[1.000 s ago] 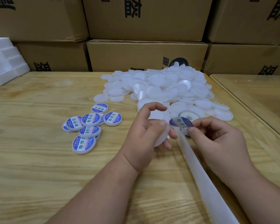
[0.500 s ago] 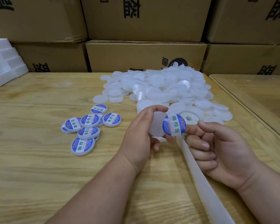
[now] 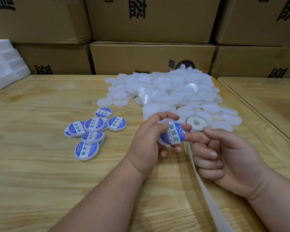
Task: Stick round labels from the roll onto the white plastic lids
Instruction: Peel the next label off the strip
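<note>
Now, left of the label roll (image 3: 195, 123) past the finished lids (image 3: 92, 131), the left hand (image 3: 151, 141) grips a lid (image 3: 170, 135) whose label, a second ago still between the right hand's (image 3: 224, 158) fingers, lies flat, the right forefinger touching its edge, other fingers curled empty, so this lid looks ready to join them.

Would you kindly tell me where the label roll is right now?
In the head view the label roll lies flat on the table, right of centre, at the lid pile's near edge, just beyond the right hand.
</note>
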{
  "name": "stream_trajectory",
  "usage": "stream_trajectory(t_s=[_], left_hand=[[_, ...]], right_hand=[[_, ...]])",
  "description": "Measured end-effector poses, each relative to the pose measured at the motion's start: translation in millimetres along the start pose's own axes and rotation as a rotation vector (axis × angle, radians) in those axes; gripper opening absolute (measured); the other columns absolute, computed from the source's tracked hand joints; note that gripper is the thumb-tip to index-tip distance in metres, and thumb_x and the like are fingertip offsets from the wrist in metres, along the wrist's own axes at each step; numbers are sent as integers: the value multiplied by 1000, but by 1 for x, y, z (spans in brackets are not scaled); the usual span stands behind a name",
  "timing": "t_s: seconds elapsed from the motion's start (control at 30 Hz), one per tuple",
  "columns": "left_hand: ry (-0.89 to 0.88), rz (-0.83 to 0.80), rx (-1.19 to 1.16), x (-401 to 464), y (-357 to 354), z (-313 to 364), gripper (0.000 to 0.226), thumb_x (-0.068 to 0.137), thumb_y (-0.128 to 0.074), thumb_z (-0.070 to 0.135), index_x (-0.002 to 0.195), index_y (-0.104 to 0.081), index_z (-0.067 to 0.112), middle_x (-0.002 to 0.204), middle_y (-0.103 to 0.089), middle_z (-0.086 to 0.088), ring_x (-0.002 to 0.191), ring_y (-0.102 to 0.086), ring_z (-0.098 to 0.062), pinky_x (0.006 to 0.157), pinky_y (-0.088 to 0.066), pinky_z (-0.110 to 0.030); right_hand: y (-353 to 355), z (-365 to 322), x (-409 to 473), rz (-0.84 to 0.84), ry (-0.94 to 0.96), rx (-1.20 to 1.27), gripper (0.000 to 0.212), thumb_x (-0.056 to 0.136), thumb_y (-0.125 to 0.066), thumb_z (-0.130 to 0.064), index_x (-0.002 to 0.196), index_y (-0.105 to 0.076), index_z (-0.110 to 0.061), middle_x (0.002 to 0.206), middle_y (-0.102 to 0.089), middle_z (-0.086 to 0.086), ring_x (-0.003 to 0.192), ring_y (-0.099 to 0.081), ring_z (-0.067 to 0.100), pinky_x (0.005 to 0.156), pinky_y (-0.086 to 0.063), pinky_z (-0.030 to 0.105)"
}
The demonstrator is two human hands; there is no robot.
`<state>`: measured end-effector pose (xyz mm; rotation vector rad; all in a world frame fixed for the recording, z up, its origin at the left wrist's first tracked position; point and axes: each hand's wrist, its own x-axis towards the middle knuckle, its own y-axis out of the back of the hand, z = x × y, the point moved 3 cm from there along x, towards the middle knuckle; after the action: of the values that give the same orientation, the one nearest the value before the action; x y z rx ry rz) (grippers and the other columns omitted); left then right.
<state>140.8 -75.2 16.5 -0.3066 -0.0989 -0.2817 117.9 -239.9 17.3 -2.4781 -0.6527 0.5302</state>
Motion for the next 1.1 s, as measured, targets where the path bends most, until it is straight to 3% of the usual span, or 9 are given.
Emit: stream_trajectory(t_s=[0.2, 0.7, 1.0, 1.1], left_hand=[[-6, -2, 12, -1, -3, 4, 26, 86, -47, 27, 87, -69, 39, 106, -78, -11, 56, -64, -25, 42, -30, -24], [-17, 29, 39, -1, -2, 4, 28, 82, -45, 20, 86, -67, 37, 100, -79, -10, 53, -64, -25, 44, -28, -27], [-8, 73, 62, 0, -3, 3, 43, 66, -42, 5, 81, -66, 38, 98, -79, -9, 52, -62, -22, 43, -25, -26], [-36, 108, 66, 0, -3, 1, 43, 66, -42, 1, 85, -65, 32, 96, -78, -9, 54, -62, -19, 41, -33, -19]], right_hand=[[1, 0, 1, 10, 1, -4, 74, 54, -94, -40, 113, -72, 0, 57, -32, -2, 42, -22, 7, 37, -15, 21], [1, 1, 1, -3, 14, -17, 64, 55, -93, -38, 106, -75, -3, 56, -32, -2, 45, -17, 9, 38, -14, 21], [-1, 0, 0, 3, 16, -34, 78, 56, -92, -40, 120, -71, 0, 56, -32, -2, 48, -14, 11, 38, -15, 20], [-2, 1, 0, -3, 22, -50, 78, 56, -91, -41, 121, -71, -3, 56, -31, -2, 47, -15, 10, 37, -18, 20]])
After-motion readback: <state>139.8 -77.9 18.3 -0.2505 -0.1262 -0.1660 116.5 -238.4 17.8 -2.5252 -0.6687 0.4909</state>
